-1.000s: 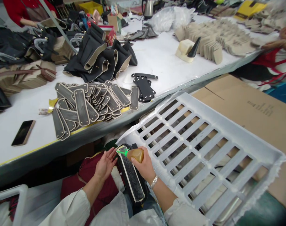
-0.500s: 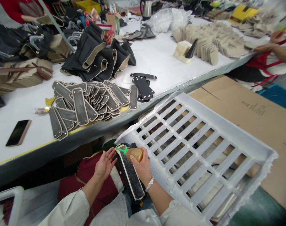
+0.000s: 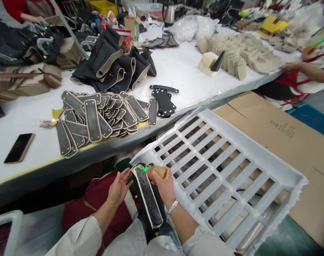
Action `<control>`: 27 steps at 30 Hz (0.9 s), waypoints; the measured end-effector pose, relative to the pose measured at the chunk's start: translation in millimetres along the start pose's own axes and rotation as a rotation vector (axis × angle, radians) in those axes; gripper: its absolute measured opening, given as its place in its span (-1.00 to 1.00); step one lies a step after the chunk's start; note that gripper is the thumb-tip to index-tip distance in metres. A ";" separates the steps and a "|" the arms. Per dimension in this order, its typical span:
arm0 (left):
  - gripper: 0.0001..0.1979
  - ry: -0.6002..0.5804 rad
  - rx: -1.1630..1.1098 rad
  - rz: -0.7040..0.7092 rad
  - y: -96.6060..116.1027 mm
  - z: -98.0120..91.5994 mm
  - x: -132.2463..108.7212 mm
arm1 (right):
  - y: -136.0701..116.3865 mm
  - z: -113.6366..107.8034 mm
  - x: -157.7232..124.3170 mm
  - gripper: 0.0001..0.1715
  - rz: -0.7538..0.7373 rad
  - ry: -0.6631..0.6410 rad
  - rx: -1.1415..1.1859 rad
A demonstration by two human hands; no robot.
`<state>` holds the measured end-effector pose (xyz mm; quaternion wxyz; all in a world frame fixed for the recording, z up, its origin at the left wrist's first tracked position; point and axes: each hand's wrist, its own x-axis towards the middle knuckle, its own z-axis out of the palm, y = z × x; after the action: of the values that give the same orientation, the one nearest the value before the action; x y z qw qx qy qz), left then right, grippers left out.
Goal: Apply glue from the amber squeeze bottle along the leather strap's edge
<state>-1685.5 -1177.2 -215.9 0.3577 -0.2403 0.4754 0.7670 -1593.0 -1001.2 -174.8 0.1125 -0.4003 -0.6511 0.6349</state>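
Note:
In my right hand (image 3: 164, 186) is a squeeze bottle (image 3: 157, 173) of amber liquid, its green nozzle (image 3: 144, 168) pointing left over the far end of a long black bag piece (image 3: 149, 199). That piece has a pale line round its edge and lies lengthwise over my lap. My left hand (image 3: 121, 187) is beside its far left edge, palm up with fingers spread; whether the fingertips touch the piece I cannot tell. A heap of grey strips (image 3: 92, 121) with pale borders and rivets lies on the table in front.
A white slatted plastic crate (image 3: 226, 177) stands at my right, by a cardboard sheet (image 3: 281, 131). On the white table are a phone (image 3: 19, 148), black bag bodies (image 3: 105, 60), black straps (image 3: 164, 101) and stacked beige pieces (image 3: 239, 53). Another person's arm (image 3: 306, 69) reaches in at right.
My right hand and the bottle have moved slightly right, drawing the nozzle along the far end of the black piece. My left hand stays nearly in place. The view has shifted a little.

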 end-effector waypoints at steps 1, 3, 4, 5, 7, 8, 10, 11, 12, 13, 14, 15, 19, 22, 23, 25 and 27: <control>-0.57 -0.003 -0.003 0.000 0.3 -0.2 0.1 | -2.0 -1.2 -1.6 -0.56 0.077 0.020 0.052; -0.57 -0.004 -0.007 0.001 0.9 -0.3 -0.1 | -6.5 -2.8 -5.5 -0.51 0.195 0.050 0.140; -0.57 -0.003 -0.009 0.000 1.2 -0.2 -0.3 | -8.6 -2.9 -7.4 -0.50 0.206 0.054 0.154; -0.57 -0.002 -0.011 -0.001 1.5 -0.1 -0.6 | -10.4 -2.8 -9.3 -0.48 0.204 0.059 0.147; -0.57 -0.003 -0.018 -0.005 2.1 0.1 -1.2 | -13.5 -2.2 -12.6 -0.48 0.184 0.046 0.092; -0.57 -0.007 -0.022 -0.009 2.6 0.1 -1.4 | -15.0 -2.3 -14.0 -0.49 0.171 0.023 0.054; -0.57 -0.017 -0.034 -0.015 4.1 -0.1 -1.9 | -18.7 -4.6 -15.7 -0.52 0.141 -0.050 -0.011; -0.57 -0.020 -0.041 -0.018 5.1 -0.5 -2.2 | -21.1 -6.9 -15.8 -0.53 0.122 -0.093 -0.035; -0.58 -0.023 -0.049 -0.023 6.2 -1.0 -2.8 | -23.9 -10.0 -15.2 -0.54 0.094 -0.132 -0.066; -0.58 -0.024 -0.055 -0.029 7.3 -1.7 -3.7 | -27.2 -13.7 -13.8 -0.54 0.049 -0.169 -0.114; -0.58 -0.024 -0.061 -0.036 8.2 -2.7 -4.9 | -30.8 -17.6 -11.5 -0.54 -0.018 -0.201 -0.181; -0.59 -0.021 -0.065 -0.046 8.7 -4.0 -6.5 | -34.9 -21.5 -8.5 -0.53 -0.109 -0.225 -0.263; -0.63 0.009 -0.076 -0.082 3.7 -11.4 -13.9 | -52.0 -32.0 8.8 -0.40 -0.584 -0.396 -0.534; -0.70 0.033 -0.045 -0.023 -5.7 -14.2 -13.3 | -60.9 -33.8 21.6 -0.32 -0.839 -0.631 -0.626; -0.71 0.034 -0.026 0.013 -8.0 -13.6 -10.5 | -62.2 -33.8 25.3 -0.30 -0.897 -0.697 -0.652; -0.70 0.030 0.005 0.074 -8.9 -10.0 -0.7 | -62.5 -33.5 31.5 -0.30 -0.993 -0.793 -0.686; -0.61 0.012 0.022 0.108 -4.7 -4.4 13.2 | -59.7 -33.5 36.0 -0.36 -1.059 -0.847 -0.700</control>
<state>-1690.0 -1175.6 -229.7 0.3156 -0.2152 0.4982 0.7784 -1617.2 -945.1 -127.5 0.0093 0.2309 -0.9071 0.3519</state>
